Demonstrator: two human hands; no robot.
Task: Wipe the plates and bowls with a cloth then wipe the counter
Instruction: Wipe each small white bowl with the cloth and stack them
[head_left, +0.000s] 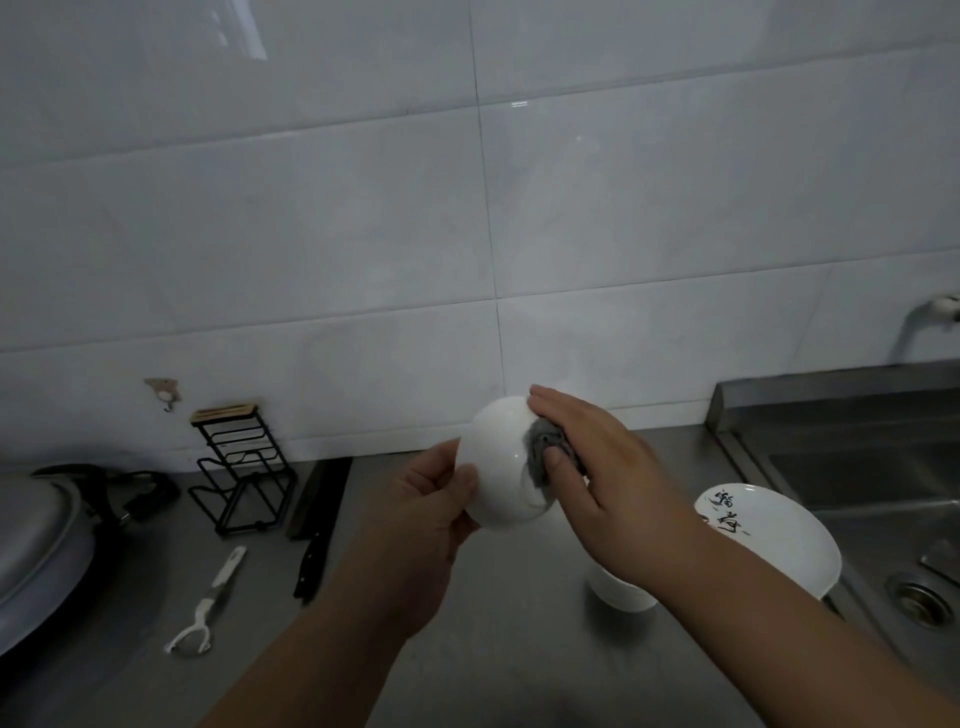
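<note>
Head view: left of the sink (857, 467), over the counter (493, 649), our left grip (431, 499) clasps the white bowl (498, 467) while our right grip (597, 467) pinches the grey cloth (543, 452) against it. Bowl-wiping seems under way; next we should rotate the bowl under steady pressure.

Two round white ceramic bowls are showing: the lifted bowl (496, 467) and the standing bowl (618, 592). One white round plate with black brushed characters (774, 545) is sitting in view. One crumpled grey cloth (543, 452) is appearing. One black-handled kitchen knife (318, 499), one white plastic peeler (208, 608), one black wire rack (241, 478), one silvery metal lid (41, 535) and one stainless steel sink (831, 467) are also showing.
</note>
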